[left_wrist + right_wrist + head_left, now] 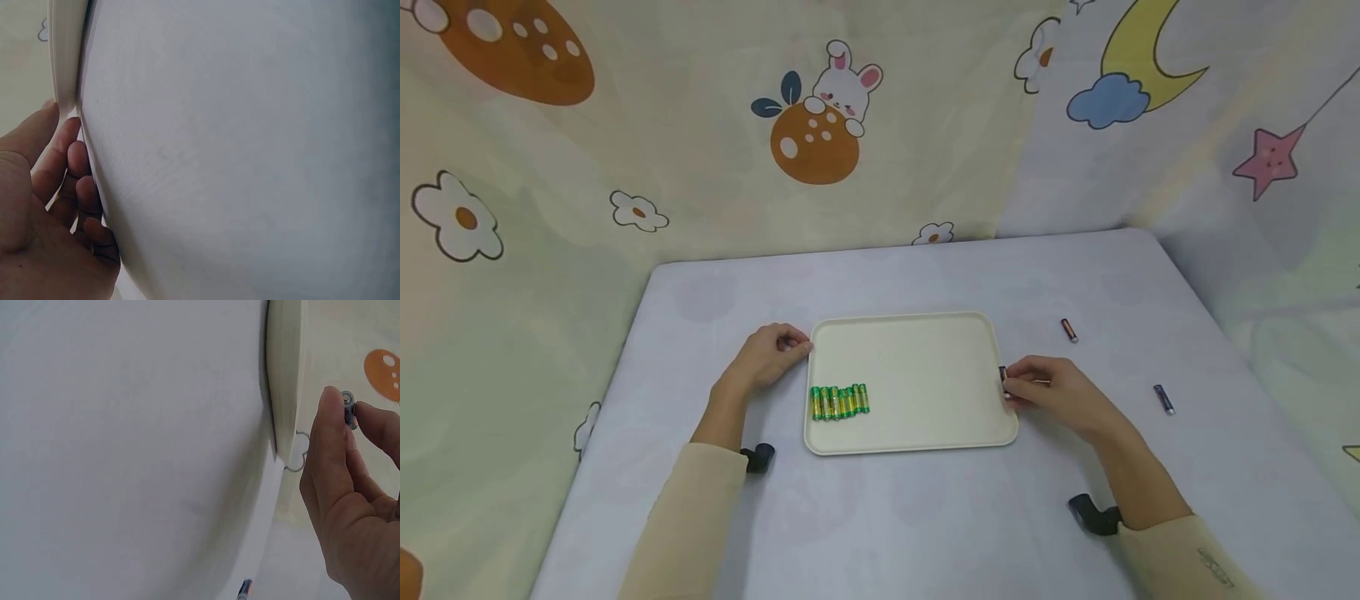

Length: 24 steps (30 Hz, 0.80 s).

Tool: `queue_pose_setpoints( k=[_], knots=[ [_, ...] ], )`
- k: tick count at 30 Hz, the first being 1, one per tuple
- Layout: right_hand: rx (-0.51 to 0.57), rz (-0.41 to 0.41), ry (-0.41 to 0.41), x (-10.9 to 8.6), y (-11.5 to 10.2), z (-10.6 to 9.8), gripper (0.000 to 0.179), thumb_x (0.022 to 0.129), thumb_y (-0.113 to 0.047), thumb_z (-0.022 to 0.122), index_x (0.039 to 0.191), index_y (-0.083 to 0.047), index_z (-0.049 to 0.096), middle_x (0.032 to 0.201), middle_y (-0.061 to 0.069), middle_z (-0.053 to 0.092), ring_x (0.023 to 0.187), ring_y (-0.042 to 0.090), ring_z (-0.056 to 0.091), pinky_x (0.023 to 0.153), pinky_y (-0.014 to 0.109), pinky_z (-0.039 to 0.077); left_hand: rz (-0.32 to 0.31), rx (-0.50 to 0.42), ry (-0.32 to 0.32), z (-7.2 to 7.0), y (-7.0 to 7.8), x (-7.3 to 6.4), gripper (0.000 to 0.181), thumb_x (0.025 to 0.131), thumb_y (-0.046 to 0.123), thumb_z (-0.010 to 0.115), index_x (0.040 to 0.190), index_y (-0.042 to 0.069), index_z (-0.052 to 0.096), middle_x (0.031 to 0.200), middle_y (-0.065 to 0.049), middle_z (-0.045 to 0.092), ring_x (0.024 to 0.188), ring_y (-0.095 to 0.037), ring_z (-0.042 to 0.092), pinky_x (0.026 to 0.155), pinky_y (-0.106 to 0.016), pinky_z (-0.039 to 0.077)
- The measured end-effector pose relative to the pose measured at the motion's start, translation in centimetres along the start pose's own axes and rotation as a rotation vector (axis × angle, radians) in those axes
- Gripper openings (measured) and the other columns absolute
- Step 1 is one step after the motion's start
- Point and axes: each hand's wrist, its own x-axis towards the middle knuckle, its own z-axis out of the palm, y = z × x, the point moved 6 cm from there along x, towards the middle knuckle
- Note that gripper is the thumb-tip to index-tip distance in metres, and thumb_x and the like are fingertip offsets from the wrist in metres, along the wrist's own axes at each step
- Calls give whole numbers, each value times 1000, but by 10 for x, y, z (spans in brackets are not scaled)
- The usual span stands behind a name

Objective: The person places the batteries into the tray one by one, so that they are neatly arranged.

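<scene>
A cream rectangular tray [917,367] lies on the table. Several green-and-yellow batteries [833,402] stand side by side in a row at its lower left. At the tray's left rim, my left hand [767,357] holds the edge, thumb on the rim and fingertips low beside it in the left wrist view. My right hand [1063,396] pinches a dark battery [1003,380] between thumb and fingers, at the tray's right rim. One end of that battery [347,399] shows in the right wrist view, above the rim's height.
To the right of the tray, a brown-and-dark battery [1069,330] lies farther back and a dark battery [1163,399] lies nearer the right edge. A white cloth covers the table [887,525]. Patterned fabric [700,125] hangs behind and at the sides.
</scene>
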Motion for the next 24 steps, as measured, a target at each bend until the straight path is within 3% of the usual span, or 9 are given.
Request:
queue_pose_setpoints(
  k=[7, 18, 24],
  knots=[
    [111, -28, -90, 25, -16, 35, 28, 97, -12, 71, 115, 9, 63, 102, 19, 70, 93, 21, 74, 86, 33, 59, -11, -6, 0, 0, -1, 0, 31, 101, 37, 64, 117, 10, 69, 109, -9, 62, 99, -25, 52, 83, -37, 41],
    [142, 33, -175, 59, -37, 98, 22, 95, -9, 71, 109, 7, 67, 96, 15, 73, 84, 21, 74, 81, 35, 60, -7, -2, 1, -3, -2, -1, 33, 102, 38, 63, 118, 10, 69, 109, -8, 62, 99, -25, 52, 83, -37, 42],
    [102, 64, -198, 68, -44, 125, 19, 94, -9, 70, 107, 4, 69, 95, 12, 73, 81, 18, 73, 78, 34, 61, -9, -2, 0, -2, -2, -1, 32, 101, 37, 64, 118, 10, 69, 110, -8, 62, 100, -25, 53, 86, -38, 43]
  ],
)
